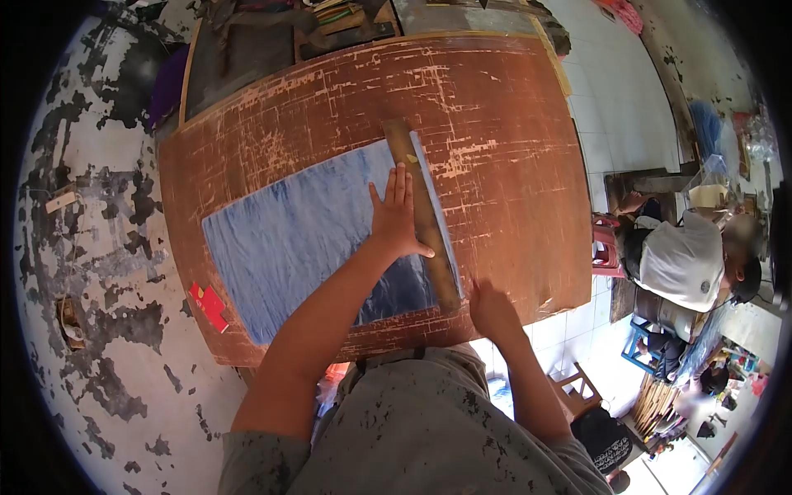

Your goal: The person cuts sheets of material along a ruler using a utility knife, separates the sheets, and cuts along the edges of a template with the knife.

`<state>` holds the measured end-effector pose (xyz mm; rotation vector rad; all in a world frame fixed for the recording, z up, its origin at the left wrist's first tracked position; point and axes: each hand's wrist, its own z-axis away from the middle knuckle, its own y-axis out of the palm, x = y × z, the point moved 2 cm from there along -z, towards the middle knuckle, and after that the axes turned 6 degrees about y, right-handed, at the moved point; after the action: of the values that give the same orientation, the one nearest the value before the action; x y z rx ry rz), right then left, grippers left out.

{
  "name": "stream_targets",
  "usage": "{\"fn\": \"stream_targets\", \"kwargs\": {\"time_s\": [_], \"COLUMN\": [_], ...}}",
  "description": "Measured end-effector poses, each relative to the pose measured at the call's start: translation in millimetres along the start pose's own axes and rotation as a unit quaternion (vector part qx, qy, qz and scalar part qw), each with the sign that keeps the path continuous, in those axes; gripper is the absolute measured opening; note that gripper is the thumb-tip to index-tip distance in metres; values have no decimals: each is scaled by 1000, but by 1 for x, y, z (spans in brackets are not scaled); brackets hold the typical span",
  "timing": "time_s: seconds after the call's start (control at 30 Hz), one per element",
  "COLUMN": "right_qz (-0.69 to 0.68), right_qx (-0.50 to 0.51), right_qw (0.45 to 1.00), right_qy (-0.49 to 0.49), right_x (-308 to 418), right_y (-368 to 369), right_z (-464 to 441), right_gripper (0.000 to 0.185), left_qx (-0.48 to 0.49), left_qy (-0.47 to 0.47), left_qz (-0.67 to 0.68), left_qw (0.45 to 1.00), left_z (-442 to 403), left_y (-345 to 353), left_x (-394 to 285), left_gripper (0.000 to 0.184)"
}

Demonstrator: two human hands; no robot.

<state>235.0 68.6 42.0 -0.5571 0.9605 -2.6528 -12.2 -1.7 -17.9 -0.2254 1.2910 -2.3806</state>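
Observation:
A blue, streaky marbled sheet [289, 219], looking like a stack of paper or cloth, lies on the reddish-brown worktop. Across its right end rests a long brown wooden straightedge [427, 210], with a narrow blue strip showing beyond it. My left hand [398, 216] presses flat on the straightedge and the sheet, fingers stretched out and thumb spread toward me. Just right of the straightedge's near end, my right hand [493, 312] is closed in a fist at the worktop's front edge. Whatever it grips is too small or hidden to make out.
The scratched worktop [520, 198] spreads around the sheet. A red card [209, 307] lies at its left edge. Dark flat boards and tools [346, 21] sit behind it. A person in a white shirt [685, 260] sits at the right, near a blue stool [637, 346].

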Motion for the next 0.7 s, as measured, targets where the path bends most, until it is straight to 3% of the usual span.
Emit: {"fn": "stream_targets", "kwargs": {"time_s": [0.1,0.2,0.27,0.3,0.4,0.5,0.67,0.7], "right_qz": [-122,-49,22,24,216,181,320,249], "right_qx": [-79,-59,-107,-102,-78,-99,-50,-46], "right_qw": [981,992,972,972,943,944,895,930], "right_qy": [-128,-102,-208,-211,-242,-257,-306,-267], "right_x": [73,160,181,186,200,200,175,168], "right_y": [-16,-48,-37,-31,-34,-38,-25,-23], "right_z": [-87,-146,-203,-228,-247,-239,-231,-218], "right_gripper": [41,43,44,44,33,22,30,35], "left_qx": [8,-25,-22,-21,-37,-29,-32,-22], "left_qy": [-1,3,3,7,9,7,8,8], "left_qz": [7,27,28,28,51,52,30,35], "left_qw": [1000,999,999,999,998,998,999,999], "left_z": [-1,-1,-2,-2,0,0,-2,-3], "left_y": [-1,5,6,7,5,6,4,4], "left_x": [0,2,2,3,4,3,2,2], "left_gripper": [174,174,173,173,171,169,168,167]}}
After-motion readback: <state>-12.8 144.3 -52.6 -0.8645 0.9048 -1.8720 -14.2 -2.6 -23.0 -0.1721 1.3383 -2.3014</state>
